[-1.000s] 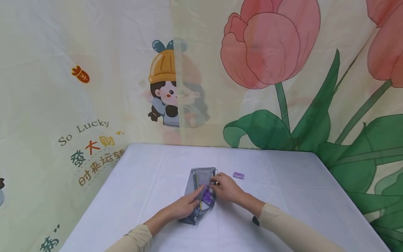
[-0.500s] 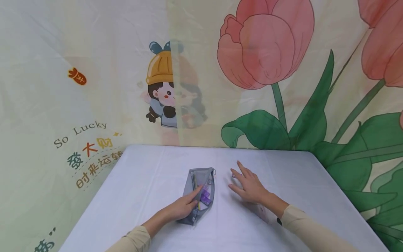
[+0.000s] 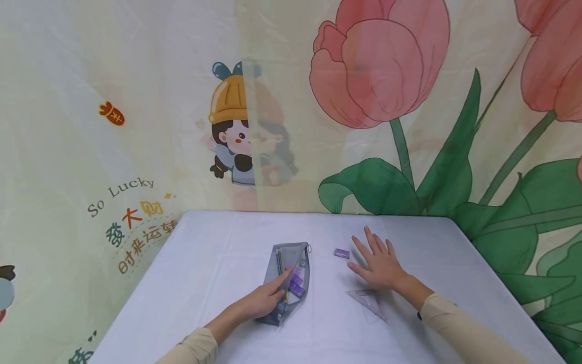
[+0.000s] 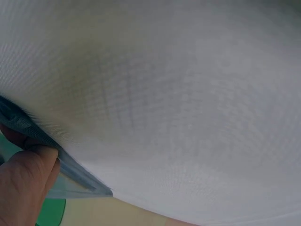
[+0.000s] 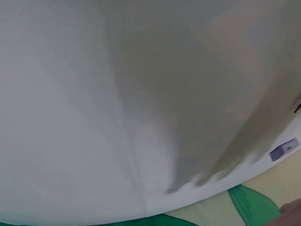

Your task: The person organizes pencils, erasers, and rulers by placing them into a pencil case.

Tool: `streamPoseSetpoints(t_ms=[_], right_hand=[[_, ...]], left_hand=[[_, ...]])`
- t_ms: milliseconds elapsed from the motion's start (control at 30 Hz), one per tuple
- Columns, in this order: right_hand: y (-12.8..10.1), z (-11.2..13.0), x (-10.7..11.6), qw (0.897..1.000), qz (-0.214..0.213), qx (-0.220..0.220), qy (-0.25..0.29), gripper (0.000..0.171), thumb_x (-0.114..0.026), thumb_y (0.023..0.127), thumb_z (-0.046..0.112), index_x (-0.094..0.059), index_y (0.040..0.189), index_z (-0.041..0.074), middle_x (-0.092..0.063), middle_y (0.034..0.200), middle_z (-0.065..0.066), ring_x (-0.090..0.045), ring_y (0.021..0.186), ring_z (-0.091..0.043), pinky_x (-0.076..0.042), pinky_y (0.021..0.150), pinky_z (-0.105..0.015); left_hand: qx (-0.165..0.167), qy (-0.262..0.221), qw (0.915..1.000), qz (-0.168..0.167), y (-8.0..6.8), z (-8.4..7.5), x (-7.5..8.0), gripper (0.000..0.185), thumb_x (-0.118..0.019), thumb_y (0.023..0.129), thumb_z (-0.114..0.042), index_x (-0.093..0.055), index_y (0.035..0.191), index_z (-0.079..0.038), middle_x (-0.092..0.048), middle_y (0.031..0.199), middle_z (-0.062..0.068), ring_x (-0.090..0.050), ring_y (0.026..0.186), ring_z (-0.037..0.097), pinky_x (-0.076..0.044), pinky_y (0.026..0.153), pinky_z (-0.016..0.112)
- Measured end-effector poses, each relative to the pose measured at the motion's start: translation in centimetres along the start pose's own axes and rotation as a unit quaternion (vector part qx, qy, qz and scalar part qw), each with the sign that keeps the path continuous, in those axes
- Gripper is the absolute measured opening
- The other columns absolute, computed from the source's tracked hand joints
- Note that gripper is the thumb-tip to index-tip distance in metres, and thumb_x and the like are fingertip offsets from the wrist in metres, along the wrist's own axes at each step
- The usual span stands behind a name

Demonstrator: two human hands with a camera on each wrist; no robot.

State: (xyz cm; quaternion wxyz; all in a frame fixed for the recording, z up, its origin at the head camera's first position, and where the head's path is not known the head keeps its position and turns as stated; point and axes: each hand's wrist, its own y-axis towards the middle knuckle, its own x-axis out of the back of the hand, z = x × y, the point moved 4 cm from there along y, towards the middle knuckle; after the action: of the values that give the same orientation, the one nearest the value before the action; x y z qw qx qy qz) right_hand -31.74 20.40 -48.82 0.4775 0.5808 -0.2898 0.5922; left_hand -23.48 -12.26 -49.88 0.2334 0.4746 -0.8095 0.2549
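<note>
A grey mesh pencil case lies on the white table, its mouth facing right. Inside it show purple erasers and long thin pencils. My left hand pinches the edge of the case's opening; in the left wrist view its thumb presses against the grey fabric. My right hand is spread above the table with straight fingers and nothing in them. Just below it lies a clear triangular set square. To its left is a single purple eraser, also at the right wrist view's edge.
A white cloth covers the table. Behind its far edge hangs a printed curtain with tulips and a cartoon figure. The case's zipper ring sits at its far right corner.
My right hand has left the pencil case's mouth and moved right, its fingers spreading. The set square now shows below it on the table. My left hand stays on the case.
</note>
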Motion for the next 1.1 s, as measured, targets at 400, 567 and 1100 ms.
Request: streamPoseSetpoints(t_ms=[400, 567, 1100], right_hand=[[0.4, -1.8, -0.9, 1.000, 0.001, -0.004, 0.012, 0.093, -0.058, 0.087, 0.067, -0.023, 0.159, 0.018, -0.003, 0.166, -0.022, -0.028, 0.143, -0.046, -0.017, 0.111, -0.074], [1.0, -1.8, -1.1, 1.000, -0.005, 0.001, 0.024, 0.099, -0.062, 0.084, 0.067, -0.020, 0.159, 0.016, -0.005, 0.165, -0.023, -0.031, 0.142, -0.048, -0.023, 0.109, -0.073], [3.5, 0.4, -2.6, 0.983, 0.078, -0.065, 0.154, 0.074, -0.077, 0.083, 0.044, -0.051, 0.142, 0.009, -0.054, 0.143, -0.017, -0.050, 0.131, -0.039, -0.039, 0.105, -0.062]], left_hand=[[-0.002, -0.007, 1.0000, 0.003, -0.1, -0.1, 0.0, 0.059, -0.041, 0.106, -0.024, -0.018, 0.157, -0.040, -0.027, 0.161, 0.019, -0.034, 0.141, 0.050, -0.026, 0.113, 0.068], [-0.003, -0.009, 0.9999, 0.003, 0.0, 0.1, -0.1, 0.059, -0.040, 0.106, -0.024, -0.017, 0.157, -0.041, -0.026, 0.162, 0.017, -0.032, 0.143, 0.049, -0.025, 0.114, 0.067], [-0.008, -0.002, 1.0000, -0.001, -0.1, 0.3, -0.1, 0.059, -0.040, 0.106, -0.024, -0.018, 0.157, -0.042, -0.027, 0.162, 0.016, -0.034, 0.142, 0.048, -0.026, 0.114, 0.065]])
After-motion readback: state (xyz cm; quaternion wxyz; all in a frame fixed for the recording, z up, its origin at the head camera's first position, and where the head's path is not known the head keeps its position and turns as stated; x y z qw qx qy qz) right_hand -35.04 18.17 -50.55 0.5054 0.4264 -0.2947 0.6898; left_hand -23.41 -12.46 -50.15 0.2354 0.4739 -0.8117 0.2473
